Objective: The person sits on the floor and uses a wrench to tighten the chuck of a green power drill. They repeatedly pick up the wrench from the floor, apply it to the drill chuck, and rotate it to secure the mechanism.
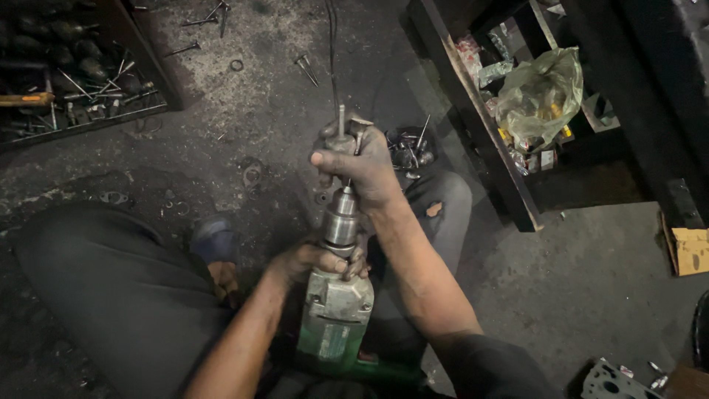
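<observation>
Gripping a green electric drill point(336, 318) upright between the knees, the person sits on the grimy floor point(244, 111). The left hand point(314, 260) wraps around the neck of the drill just below the metal chuck point(341, 222), its fingers point(353, 267) curled tight on the body. The right hand point(362, 166) closes over the top of the chuck, fingers pressed together around a thin metal rod point(341, 118) that sticks straight up out of the fist. The step in hand looks like seating or tightening that rod in the chuck; the next move probably calls for a firm twist of the upper hand while the lower hand keeps the drill from turning. A tray of bolts point(74, 81) lies well apart at upper left, a shelf with a plastic bag point(539, 89) at upper right.
</observation>
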